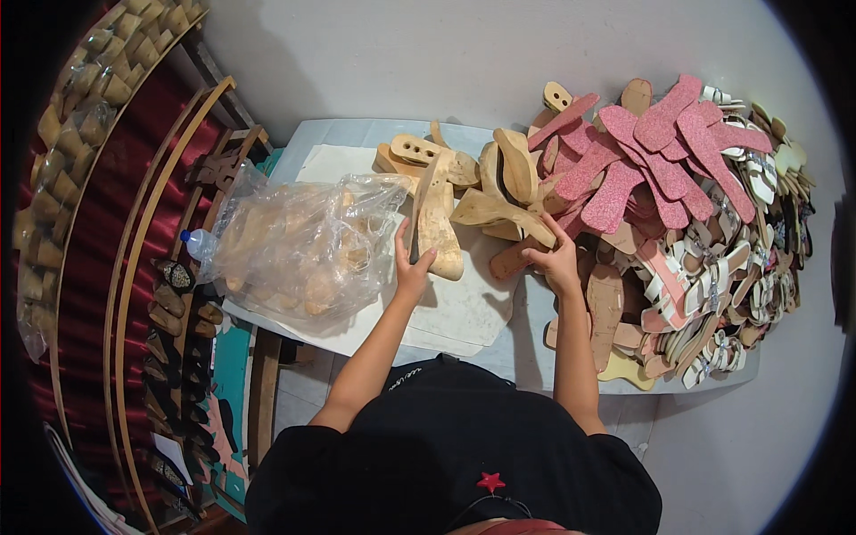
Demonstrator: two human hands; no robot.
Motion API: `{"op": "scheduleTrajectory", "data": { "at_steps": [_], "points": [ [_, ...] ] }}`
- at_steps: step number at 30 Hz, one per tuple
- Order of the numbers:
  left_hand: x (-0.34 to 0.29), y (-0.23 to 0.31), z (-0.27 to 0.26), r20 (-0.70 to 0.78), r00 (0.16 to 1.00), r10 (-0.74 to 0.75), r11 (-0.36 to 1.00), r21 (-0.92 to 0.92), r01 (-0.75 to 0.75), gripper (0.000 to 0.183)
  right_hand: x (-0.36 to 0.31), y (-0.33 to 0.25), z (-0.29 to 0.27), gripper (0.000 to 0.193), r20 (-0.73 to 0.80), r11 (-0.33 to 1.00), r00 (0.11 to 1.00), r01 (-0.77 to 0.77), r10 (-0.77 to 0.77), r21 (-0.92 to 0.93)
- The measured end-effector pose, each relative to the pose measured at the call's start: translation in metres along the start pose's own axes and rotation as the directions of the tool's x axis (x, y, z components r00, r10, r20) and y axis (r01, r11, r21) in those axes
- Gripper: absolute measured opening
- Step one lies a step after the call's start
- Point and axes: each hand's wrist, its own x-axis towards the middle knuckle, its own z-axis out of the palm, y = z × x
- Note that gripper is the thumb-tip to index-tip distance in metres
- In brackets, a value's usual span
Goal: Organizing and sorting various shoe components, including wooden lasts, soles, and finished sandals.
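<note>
My left hand [410, 266] rests with fingers spread against a long wooden shoe last [437, 223] lying on the white table [464, 312]. Fingers curled, my right hand [555, 259] grips the lower end of another wooden last [499, 214] in the heap at the table's middle. More wooden lasts [419, 152] with holes in them lie behind. Pink glittery insoles [651, 152] are piled just right of my right hand.
A clear plastic bag [303, 241] full of wooden pieces lies left of my left hand, a bottle cap [187, 237] beside it. Tan soles and white sandals [713, 276] heap up at the right. Shelves with shoe parts [174, 312] stand at the left.
</note>
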Motion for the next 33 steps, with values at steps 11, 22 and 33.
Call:
{"op": "scheduleTrajectory", "data": {
  "at_steps": [11, 22, 33],
  "points": [
    [-0.007, 0.022, -0.003, 0.110, 0.986, -0.124, 0.952, -0.267, 0.150, 0.069, 0.023, -0.034, 0.027, 0.021, -0.067, 0.732, 0.839, 0.430, -0.541, -0.528],
    [-0.017, 0.078, -0.004, 0.449, 0.893, -0.028, 0.932, 0.334, -0.138, 0.066, 0.049, -0.089, 0.003, 0.023, -0.388, 0.913, 0.870, 0.151, -0.305, -0.379],
    [-0.017, 0.096, 0.000, 0.400, 0.914, -0.061, 0.932, 0.352, -0.092, 0.058, 0.041, -0.084, 0.000, 0.022, -0.391, 0.988, 0.913, 0.065, -0.114, -0.137]
  ]
}}
